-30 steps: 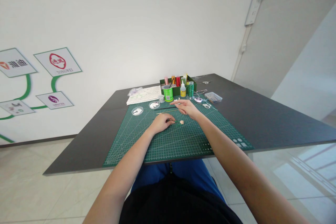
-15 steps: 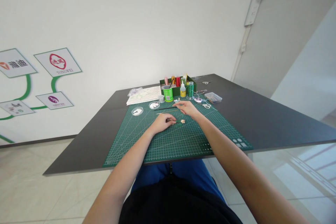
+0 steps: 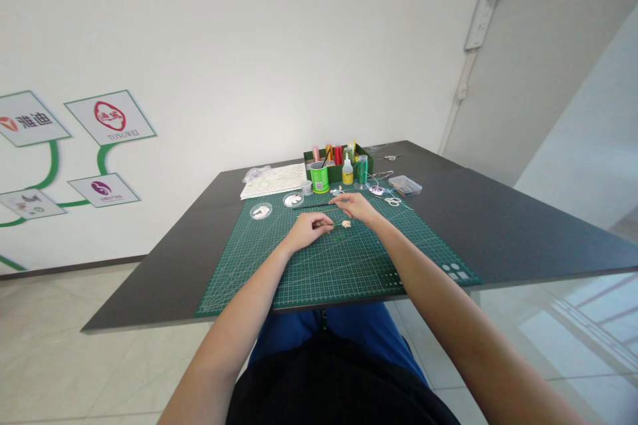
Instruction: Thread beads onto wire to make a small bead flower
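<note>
From my end, I'm seeing the left hand (image 3: 306,231) pinching a small pale flower (image 3: 346,224) by its green stem (image 3: 337,224), that grip nearly closed. The flower is showing over the cutting mat (image 3: 339,272). The right hand (image 3: 359,207) is curling beside a dark rod (image 3: 313,206); I'm unable to tell whether its grip is holding anything.

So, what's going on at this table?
Someone is working over a green cutting mat with bare hands. The left hand holds a small pale flower by its green stem. The right hand is at one end of a thin dark stick; whether it grips it, I can't tell. Beyond stands a bright green can.
</note>
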`<state>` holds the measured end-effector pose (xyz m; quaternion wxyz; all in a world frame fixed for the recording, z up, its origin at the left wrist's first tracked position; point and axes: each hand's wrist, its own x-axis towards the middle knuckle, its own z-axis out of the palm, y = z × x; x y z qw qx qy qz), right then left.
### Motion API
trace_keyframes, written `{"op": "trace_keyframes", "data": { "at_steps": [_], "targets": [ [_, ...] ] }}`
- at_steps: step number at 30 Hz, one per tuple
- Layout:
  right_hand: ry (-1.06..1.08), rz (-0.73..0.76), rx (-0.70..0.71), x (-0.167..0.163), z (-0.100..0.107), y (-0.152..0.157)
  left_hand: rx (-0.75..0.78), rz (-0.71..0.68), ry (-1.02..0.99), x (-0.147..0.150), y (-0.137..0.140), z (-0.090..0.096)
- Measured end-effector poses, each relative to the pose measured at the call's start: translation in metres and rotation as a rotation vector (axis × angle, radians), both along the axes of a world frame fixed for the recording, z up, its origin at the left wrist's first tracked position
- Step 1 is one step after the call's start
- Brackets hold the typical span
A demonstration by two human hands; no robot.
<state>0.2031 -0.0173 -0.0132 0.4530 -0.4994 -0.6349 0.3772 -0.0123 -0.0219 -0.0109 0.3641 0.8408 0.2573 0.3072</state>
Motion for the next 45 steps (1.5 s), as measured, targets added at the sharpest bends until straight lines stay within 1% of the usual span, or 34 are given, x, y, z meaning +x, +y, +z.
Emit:
{"op": "trace_keyframes", "data": {
  "at_steps": [8, 15, 21, 29, 36, 41, 45],
  "targets": [
    [0.007, -0.017, -0.047, -0.001, 0.0, -0.001, -0.068, 0.022, -0.127, -0.001, 0.004, -0.001],
    [-0.028, -0.02, -0.071, -0.003, 0.003, -0.003, -0.019, 0.118, -0.171, -0.002, 0.006, 0.002],
    [-0.056, -0.023, -0.094, -0.004, 0.001, -0.002, 0.014, 0.221, -0.223, -0.004, 0.006, 0.006],
    [-0.074, 0.074, -0.122, -0.006, 0.007, -0.008, 0.03, 0.335, -0.311, -0.008, 0.011, 0.007],
    [-0.081, 0.131, -0.146, -0.007, 0.008, -0.011, 0.001, 0.4, -0.377, -0.01, 0.019, 0.004],
    [-0.088, 0.17, -0.124, -0.007, 0.01, -0.013, -0.014, 0.434, -0.399, -0.013, 0.024, 0.002],
    [-0.097, 0.244, -0.107, -0.006, 0.012, -0.014, -0.052, 0.468, -0.45, -0.015, 0.029, 0.001]
  ]
}}
